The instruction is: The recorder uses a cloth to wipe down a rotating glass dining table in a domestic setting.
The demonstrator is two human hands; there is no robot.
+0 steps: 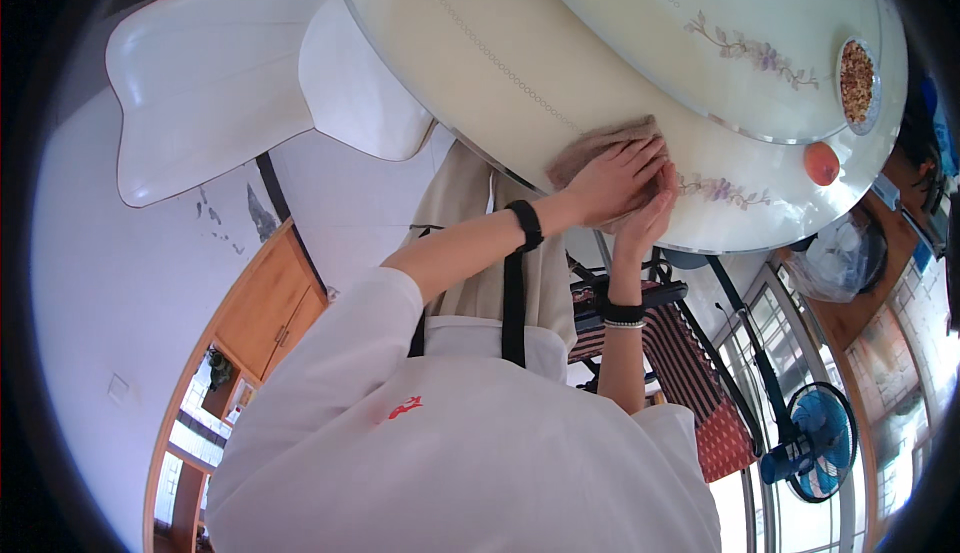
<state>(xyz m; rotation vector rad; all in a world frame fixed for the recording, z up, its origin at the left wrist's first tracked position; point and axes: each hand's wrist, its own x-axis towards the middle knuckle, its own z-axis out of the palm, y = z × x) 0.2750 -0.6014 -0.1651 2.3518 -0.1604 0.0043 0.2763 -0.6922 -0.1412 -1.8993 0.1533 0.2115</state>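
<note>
A brown cloth [580,156] lies bunched on the cream tabletop [470,63], close to its near edge. My left hand [617,178] rests over the cloth, its fingers bent across it and pressing it down. Beside it, right at the table's rim, my right hand [645,221] is cupped with its palm turned toward the left hand, fingers extended and held together. The two hands meet at the fingertips. Whether anything lies in the right palm is hidden.
A raised round glass turntable [640,13] covers the table's middle. At the right are a bowl [873,121] of brown bits and a reddish round fruit [822,164]. A white chair [210,83] stands left; a blue fan [822,433] and striped-cloth seat [660,353] are lower right.
</note>
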